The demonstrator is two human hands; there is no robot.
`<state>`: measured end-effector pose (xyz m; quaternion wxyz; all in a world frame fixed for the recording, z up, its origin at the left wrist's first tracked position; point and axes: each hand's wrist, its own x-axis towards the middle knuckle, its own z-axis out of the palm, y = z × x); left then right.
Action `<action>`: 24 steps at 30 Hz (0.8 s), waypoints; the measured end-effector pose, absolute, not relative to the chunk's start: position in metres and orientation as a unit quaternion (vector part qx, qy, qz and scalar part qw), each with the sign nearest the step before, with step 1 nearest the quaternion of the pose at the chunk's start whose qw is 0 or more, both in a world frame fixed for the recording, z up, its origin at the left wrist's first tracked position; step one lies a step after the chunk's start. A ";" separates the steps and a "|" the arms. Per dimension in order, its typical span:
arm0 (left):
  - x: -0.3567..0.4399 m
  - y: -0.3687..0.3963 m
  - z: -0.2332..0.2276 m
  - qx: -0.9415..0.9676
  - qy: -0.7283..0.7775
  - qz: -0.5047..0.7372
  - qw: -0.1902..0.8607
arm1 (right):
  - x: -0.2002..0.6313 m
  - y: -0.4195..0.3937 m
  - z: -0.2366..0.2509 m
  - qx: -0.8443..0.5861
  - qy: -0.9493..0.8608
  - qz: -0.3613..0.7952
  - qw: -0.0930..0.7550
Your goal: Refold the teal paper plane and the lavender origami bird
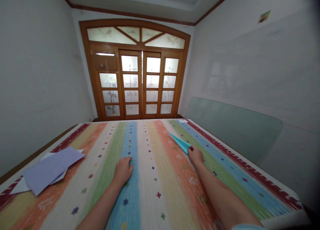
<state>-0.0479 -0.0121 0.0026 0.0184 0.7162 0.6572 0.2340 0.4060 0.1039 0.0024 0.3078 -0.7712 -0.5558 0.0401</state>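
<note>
A folded turquoise paper plane (180,142) points away to the upper left, just above or on the striped tablecloth. Its rear end is pinched between the thumb and fingers of my right hand (196,155). My left hand (123,170) rests on the blue stripe of the cloth, loosely curled, with a small gap between thumb and fingers and nothing visible in it. Part of its fingers is hidden behind the back of the hand.
Several loose sheets of lilac and white paper (53,168) lie overlapping on the left side of the table. A striped tablecloth (147,203) covers the table. Beyond it stand wooden glass-paned doors (142,83); a pale green panel (232,126) is at the right wall.
</note>
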 end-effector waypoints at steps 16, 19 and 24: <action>-0.047 -0.016 0.006 0.720 0.647 0.249 0.030 | 0.399 0.138 -0.007 -0.809 -0.472 -0.009 0.349; -0.047 -0.016 0.006 0.722 0.643 0.254 0.033 | 0.393 0.128 -0.010 -0.803 -0.482 -0.029 0.349; -0.047 -0.016 0.006 0.721 0.641 0.261 0.040 | 0.376 0.098 -0.023 -0.776 -0.552 -0.040 0.301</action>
